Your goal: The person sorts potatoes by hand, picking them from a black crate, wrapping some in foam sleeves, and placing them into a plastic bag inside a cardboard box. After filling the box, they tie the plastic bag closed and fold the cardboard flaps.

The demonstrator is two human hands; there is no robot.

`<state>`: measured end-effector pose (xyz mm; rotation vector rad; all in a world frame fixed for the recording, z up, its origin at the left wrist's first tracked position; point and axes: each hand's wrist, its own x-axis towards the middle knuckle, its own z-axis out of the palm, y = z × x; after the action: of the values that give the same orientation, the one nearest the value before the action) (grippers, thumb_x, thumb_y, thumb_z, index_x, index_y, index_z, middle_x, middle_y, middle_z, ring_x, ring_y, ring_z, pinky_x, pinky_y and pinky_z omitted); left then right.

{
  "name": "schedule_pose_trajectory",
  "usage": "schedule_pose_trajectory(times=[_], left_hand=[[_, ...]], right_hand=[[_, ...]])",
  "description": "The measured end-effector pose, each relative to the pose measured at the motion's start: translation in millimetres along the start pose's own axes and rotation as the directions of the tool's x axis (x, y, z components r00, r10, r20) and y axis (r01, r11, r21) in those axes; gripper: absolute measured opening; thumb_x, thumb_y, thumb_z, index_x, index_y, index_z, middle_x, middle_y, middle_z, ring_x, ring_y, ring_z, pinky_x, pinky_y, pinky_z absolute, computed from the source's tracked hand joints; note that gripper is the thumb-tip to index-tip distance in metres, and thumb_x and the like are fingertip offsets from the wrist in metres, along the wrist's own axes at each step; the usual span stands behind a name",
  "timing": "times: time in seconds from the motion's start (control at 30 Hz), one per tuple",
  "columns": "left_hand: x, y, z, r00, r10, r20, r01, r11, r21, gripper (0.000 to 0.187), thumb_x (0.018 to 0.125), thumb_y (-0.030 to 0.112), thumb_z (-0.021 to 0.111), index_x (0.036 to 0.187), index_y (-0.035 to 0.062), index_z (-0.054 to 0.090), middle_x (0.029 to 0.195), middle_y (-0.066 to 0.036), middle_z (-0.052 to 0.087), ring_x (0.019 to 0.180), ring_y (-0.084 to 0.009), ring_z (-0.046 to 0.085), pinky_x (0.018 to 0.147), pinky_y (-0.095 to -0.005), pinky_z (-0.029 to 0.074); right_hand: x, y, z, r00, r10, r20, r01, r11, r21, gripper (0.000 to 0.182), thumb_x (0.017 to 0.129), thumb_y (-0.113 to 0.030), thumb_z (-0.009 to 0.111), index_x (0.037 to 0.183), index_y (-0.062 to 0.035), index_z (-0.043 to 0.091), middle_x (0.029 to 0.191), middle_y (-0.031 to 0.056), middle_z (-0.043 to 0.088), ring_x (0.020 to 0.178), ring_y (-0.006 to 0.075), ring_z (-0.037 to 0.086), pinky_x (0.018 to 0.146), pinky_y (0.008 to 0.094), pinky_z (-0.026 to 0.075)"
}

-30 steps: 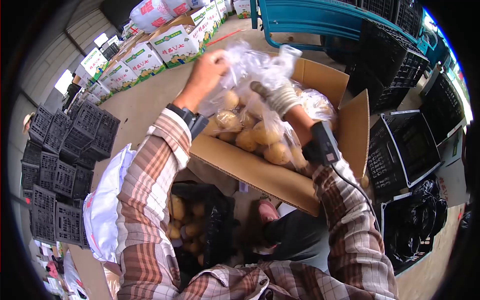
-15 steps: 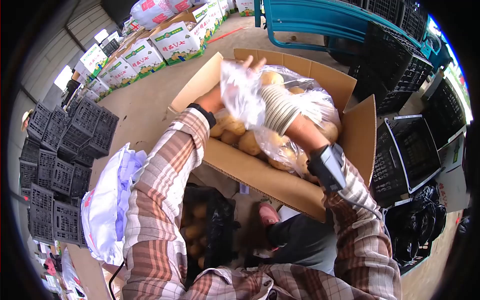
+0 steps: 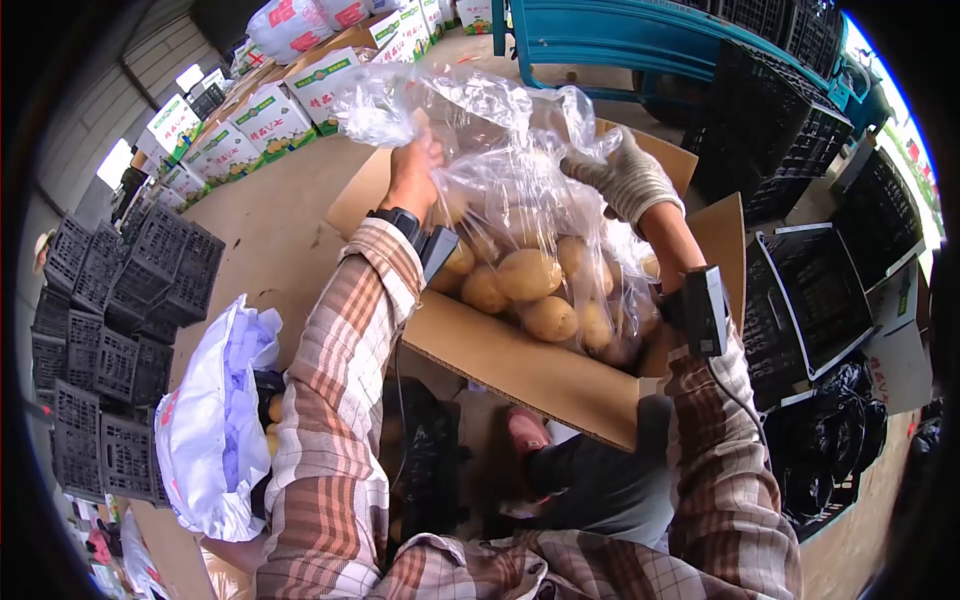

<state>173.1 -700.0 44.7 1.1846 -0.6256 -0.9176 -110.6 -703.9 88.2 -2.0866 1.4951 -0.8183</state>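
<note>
An open cardboard box (image 3: 520, 362) holds round yellow-brown potatoes (image 3: 528, 275) inside a clear plastic bag (image 3: 500, 120). My bare left hand (image 3: 415, 172) is closed on the bag's upper left part, above the box's left side. Gloved in striped knit, my right hand (image 3: 632, 180) pinches the bag's upper right edge near the box's back right corner. Between my hands the plastic is stretched upward over the potatoes. The lower part of the bag lies within the box.
Black crates (image 3: 105, 345) are stacked at the left, and more crates (image 3: 815, 300) stand at the right. A white bag (image 3: 215, 420) lies left of my left arm. Printed cartons (image 3: 270, 122) and a teal vehicle frame (image 3: 620, 45) are behind the box.
My hands have moved apart, the left one to the left and the right one to the right and up. The plastic bunched between them is now raised and spread, showing more of the potatoes.
</note>
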Motion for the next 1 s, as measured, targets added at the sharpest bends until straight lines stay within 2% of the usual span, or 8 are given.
schedule_pose_trajectory(times=[0.17,0.33,0.43,0.47,0.6,0.8,0.93,1.0], left_hand=[[-18.6,-26.0,-12.3,0.479,0.407,0.778,-0.876,0.273,0.397,0.038,0.089,0.018,0.053,0.122,0.0026,0.047,0.116,-0.008,0.054,0.106,-0.0148,0.050,0.088,-0.0298,0.043],[-65.1,-10.1,10.2,0.755,-0.199,0.624,-0.237,0.805,0.543,0.037,0.089,0.036,0.047,0.109,0.0058,0.058,0.095,-0.007,0.064,0.083,-0.0215,0.059,0.076,-0.0349,0.046],[-69.0,-6.9,9.0,0.680,-0.135,0.720,-0.599,0.463,0.653,0.030,0.088,0.029,0.048,0.103,0.0062,0.060,0.091,-0.012,0.065,0.076,-0.0247,0.062,0.069,-0.0366,0.047],[-68.8,-8.7,7.2,0.597,-0.085,0.798,-0.787,0.132,0.603,0.028,0.088,0.027,0.048,0.102,0.0068,0.060,0.091,-0.013,0.065,0.076,-0.0250,0.063,0.066,-0.0371,0.047],[-33.0,-13.4,-1.4,0.551,0.118,0.826,-0.833,0.022,0.553,0.026,0.086,0.022,0.049,0.106,0.0076,0.059,0.089,-0.010,0.067,0.079,-0.0267,0.064,0.068,-0.0373,0.047],[-49.9,12.7,42.6,0.807,0.246,0.537,-0.406,0.892,0.201,0.032,0.085,0.023,0.056,0.110,0.0039,0.056,0.101,-0.008,0.061,0.090,-0.0198,0.059,0.082,-0.0323,0.045],[-29.3,-7.4,52.0,0.876,0.112,0.469,-0.024,0.982,-0.189,0.030,0.087,0.029,0.056,0.103,0.0036,0.057,0.092,-0.007,0.061,0.082,-0.0172,0.059,0.073,-0.0310,0.050],[-25.6,-11.7,48.4,0.935,0.013,0.356,0.064,0.977,-0.204,0.025,0.087,0.026,0.055,0.100,0.0044,0.057,0.092,-0.007,0.061,0.080,-0.0187,0.060,0.070,-0.0325,0.052]], right_hand=[[-31.6,-11.6,36.3,0.949,-0.275,0.151,0.310,0.895,-0.321,0.064,0.066,-0.038,0.074,0.113,-0.0001,0.052,0.096,0.0227,0.062,0.095,0.0337,0.060,0.082,0.0389,0.048],[-1.9,2.1,33.9,0.916,-0.324,-0.237,0.299,0.945,-0.136,0.013,0.075,-0.005,0.058,0.086,-0.0029,0.063,0.075,0.0137,0.064,0.067,0.0288,0.062,0.061,0.0355,0.048],[-4.2,-5.3,0.4,0.992,0.049,-0.113,0.051,0.669,0.741,0.001,0.078,-0.003,0.061,0.077,-0.0027,0.061,0.059,0.0017,0.053,0.040,0.0091,0.042,0.038,0.0247,0.033],[-5.8,-2.5,-5.3,0.994,0.099,-0.053,-0.028,0.677,0.735,0.011,0.080,-0.009,0.063,0.078,0.0005,0.058,0.055,0.0068,0.056,0.038,0.0121,0.045,0.037,0.0271,0.036],[-16.2,-12.6,-12.5,0.999,0.020,0.046,-0.050,0.535,0.844,0.017,0.082,-0.013,0.064,0.087,0.0021,0.056,0.056,0.0085,0.057,0.038,0.0160,0.052,0.036,0.0278,0.041],[-2.3,-7.5,21.0,0.970,0.036,0.242,-0.194,0.716,0.671,0.032,0.081,-0.019,0.065,0.103,-0.0001,0.051,0.084,0.0128,0.060,0.067,0.0217,0.064,0.056,0.0318,0.052],[-24.5,-11.7,54.6,0.876,-0.480,-0.049,0.479,0.877,-0.036,0.049,0.070,-0.024,0.072,0.109,0.0004,0.054,0.091,0.0122,0.063,0.087,0.0270,0.061,0.077,0.0363,0.046],[-19.6,-18.9,65.8,0.969,-0.186,0.164,0.236,0.896,-0.377,0.038,0.073,-0.024,0.066,0.105,-0.0042,0.062,0.107,0.0210,0.059,0.102,0.0340,0.056,0.088,0.0397,0.041]])
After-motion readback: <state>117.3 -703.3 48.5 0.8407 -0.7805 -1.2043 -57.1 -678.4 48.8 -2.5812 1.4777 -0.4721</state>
